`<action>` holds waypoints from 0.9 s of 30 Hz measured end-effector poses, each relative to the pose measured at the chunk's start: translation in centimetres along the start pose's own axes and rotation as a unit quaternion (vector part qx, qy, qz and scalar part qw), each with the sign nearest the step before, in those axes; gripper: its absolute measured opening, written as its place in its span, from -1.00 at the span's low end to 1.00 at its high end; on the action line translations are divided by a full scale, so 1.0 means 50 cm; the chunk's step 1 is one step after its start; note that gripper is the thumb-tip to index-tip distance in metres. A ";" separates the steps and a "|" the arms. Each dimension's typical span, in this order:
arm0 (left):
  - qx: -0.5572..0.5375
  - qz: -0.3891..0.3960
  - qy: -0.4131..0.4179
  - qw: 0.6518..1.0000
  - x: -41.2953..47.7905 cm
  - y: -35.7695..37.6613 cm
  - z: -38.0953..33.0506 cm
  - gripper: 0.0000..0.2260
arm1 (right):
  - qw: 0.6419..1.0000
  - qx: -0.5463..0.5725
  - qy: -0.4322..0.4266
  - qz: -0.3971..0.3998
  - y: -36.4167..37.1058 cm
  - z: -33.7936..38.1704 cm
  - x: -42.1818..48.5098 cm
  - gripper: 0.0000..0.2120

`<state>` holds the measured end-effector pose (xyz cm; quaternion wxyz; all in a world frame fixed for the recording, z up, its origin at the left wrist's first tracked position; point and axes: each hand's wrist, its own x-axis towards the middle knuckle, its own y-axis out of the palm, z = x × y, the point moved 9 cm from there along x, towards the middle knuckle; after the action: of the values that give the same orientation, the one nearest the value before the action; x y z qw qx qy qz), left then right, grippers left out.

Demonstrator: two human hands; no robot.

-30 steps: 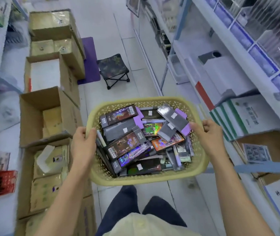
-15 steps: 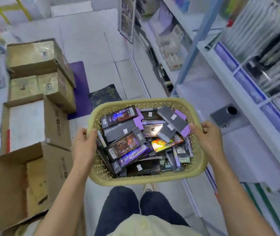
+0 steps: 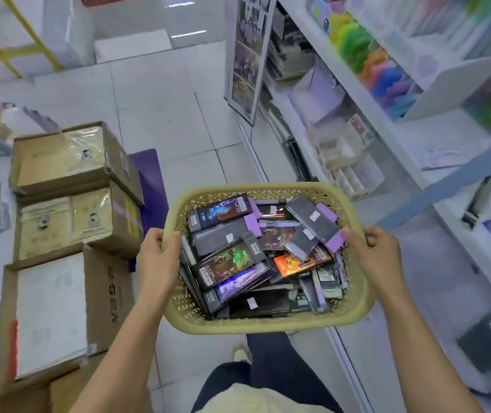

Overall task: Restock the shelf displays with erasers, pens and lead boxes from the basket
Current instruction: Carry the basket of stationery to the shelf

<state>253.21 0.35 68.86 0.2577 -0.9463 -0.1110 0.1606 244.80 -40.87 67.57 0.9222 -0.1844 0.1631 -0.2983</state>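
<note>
A pale yellow plastic basket (image 3: 268, 321) is held in front of me above the floor. It is heaped with several dark and colourful stationery packs (image 3: 232, 260), some with purple ends (image 3: 326, 211). My left hand (image 3: 157, 257) grips the basket's left rim, thumb inside. My right hand (image 3: 378, 254) grips the right rim. The shelf displays (image 3: 387, 93) run along my right side, with coloured items on the upper shelf.
Stacked cardboard boxes (image 3: 74, 189) line the left of the aisle, one open (image 3: 50, 317). A purple mat (image 3: 148, 186) lies behind them. A yellow ladder (image 3: 8, 46) stands far left. White tiled floor (image 3: 163, 114) stretches ahead. My legs are below the basket.
I have walked forward along the aisle with the basket. The boxes have slid back on the left, the folding stool has dropped out of sight, and new shelf sections show on the right.
</note>
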 end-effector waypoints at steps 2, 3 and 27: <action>0.005 -0.001 0.001 1.000 0.079 0.012 -0.022 -0.84 | 1.000 0.006 -0.002 0.004 0.049 0.032 0.065 -0.82; 0.001 -0.002 0.002 1.000 0.118 0.016 -0.032 -0.84 | 1.000 0.002 -0.002 0.009 0.074 0.049 0.096 -0.82; 0.086 0.218 0.164 0.958 0.640 0.331 -0.324 -0.81 | 0.957 0.060 0.147 -0.245 0.185 0.059 0.265 -0.74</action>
<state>290.74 -11.53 65.53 0.3111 -0.9352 0.1563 0.0644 260.72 -41.26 63.57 0.7963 -0.1173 0.2284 -0.5477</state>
